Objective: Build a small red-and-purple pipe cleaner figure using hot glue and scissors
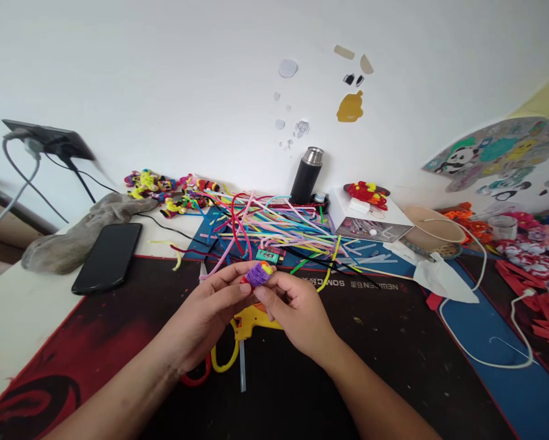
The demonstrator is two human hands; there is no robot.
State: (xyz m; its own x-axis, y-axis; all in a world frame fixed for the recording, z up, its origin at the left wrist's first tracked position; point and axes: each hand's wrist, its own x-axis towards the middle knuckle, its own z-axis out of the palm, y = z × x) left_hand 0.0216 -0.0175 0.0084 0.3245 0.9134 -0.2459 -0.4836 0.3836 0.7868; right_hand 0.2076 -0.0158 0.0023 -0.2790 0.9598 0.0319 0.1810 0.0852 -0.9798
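Between the fingertips of both hands is a small wound pipe-cleaner piece, purple with red at one end and yellow at the other. My left hand pinches it from the left, and my right hand grips it from the right. Under the hands lies a yellow glue gun, partly hidden, with a clear glue stick poking out. Beside it, scissors with a yellow handle loop and a red one show below my left wrist.
Loose pipe cleaners heap behind the hands, with a black thermos and a white drawer box beyond. A phone lies left near finished pipe-cleaner figures. A white cable curls at right.
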